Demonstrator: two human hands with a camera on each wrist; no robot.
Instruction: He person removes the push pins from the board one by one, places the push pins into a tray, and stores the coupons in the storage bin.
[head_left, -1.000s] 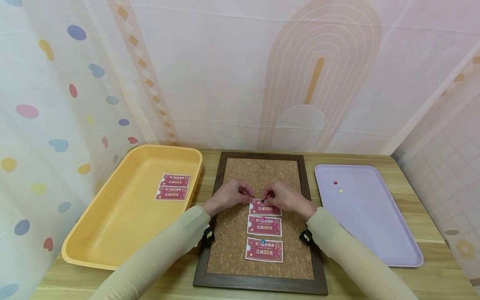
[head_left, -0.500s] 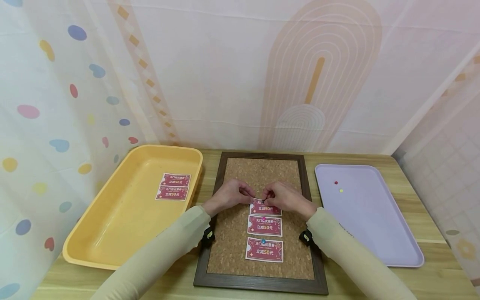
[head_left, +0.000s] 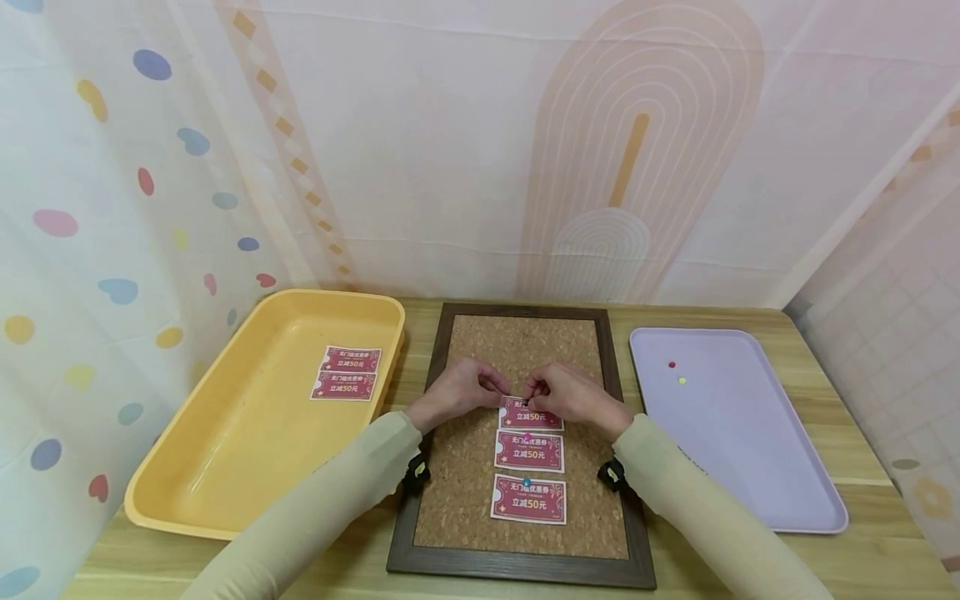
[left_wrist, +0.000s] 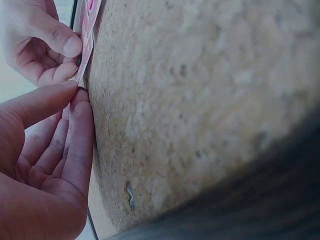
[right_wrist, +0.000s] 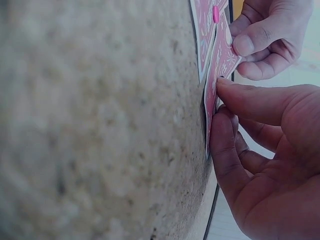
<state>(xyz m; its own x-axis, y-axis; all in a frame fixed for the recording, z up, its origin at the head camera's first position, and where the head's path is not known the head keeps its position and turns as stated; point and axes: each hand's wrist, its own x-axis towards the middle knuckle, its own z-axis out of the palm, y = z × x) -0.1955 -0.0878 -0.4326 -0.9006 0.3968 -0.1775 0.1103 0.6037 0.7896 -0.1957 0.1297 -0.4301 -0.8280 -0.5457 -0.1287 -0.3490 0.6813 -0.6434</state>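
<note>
A framed corkboard (head_left: 450, 525) lies flat with three red coupons in a column. My left hand (head_left: 465, 385) pinches the upper left corner of the farthest coupon (head_left: 534, 418) between thumb and finger. At that coupon's top edge, my right hand (head_left: 572, 393) pinches a small black pushpin (head_left: 526, 403), mostly covered by the fingertips. Whether its point is in the cork cannot be seen. A pink pushpin (head_left: 527, 437) holds the middle coupon (head_left: 525, 457), and a blue pushpin (head_left: 527, 482) holds the nearest coupon (head_left: 528, 503). In the right wrist view, the held coupon (right_wrist: 216, 95) lies tilted off the cork.
To the left stands a deep yellow tray (head_left: 142, 500) holding two more red coupons (head_left: 345, 375). On the right, a flat lilac tray (head_left: 750, 450) carries a red pushpin (head_left: 672, 364) and a yellow pushpin (head_left: 682, 381). A patterned curtain (head_left: 420, 150) hangs behind the wooden table (head_left: 885, 550).
</note>
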